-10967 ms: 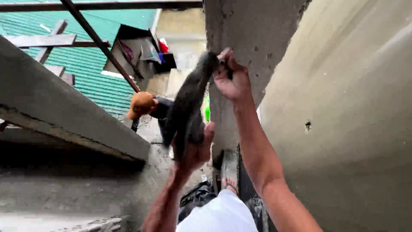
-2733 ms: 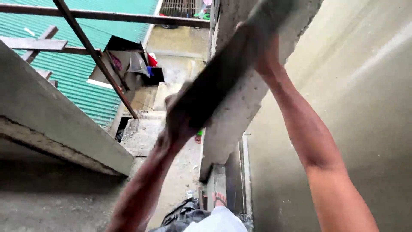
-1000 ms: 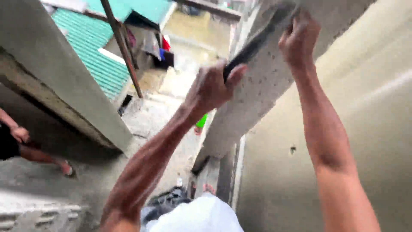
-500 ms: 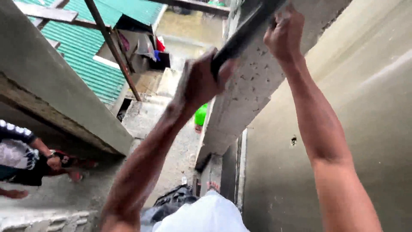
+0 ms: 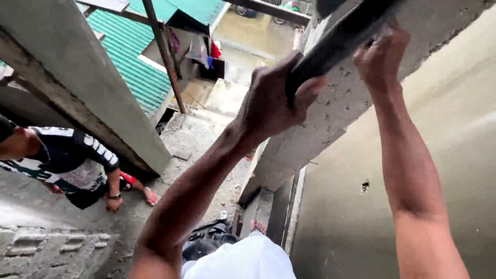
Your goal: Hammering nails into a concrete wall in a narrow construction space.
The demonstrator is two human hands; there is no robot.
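Observation:
A long dark grey board (image 5: 345, 36) slants up against the rough concrete column (image 5: 341, 113). My left hand (image 5: 271, 103) grips its lower end, fingers curled round the edge. My right hand (image 5: 380, 59) holds it higher up, just under the board, near the top of the view. The board's upper end runs out of frame. Both my arms reach up and forward from the bottom of the view.
A smooth plastered wall (image 5: 444, 155) fills the right. Another person in a dark striped shirt (image 5: 67, 155) crouches at the left on the ground below. A concrete beam (image 5: 77, 72), a rusty pole (image 5: 163, 51) and a green corrugated roof (image 5: 129, 62) lie beyond.
The board has been lifted higher against the column, with both my hands rising. The person at the left has come further into view.

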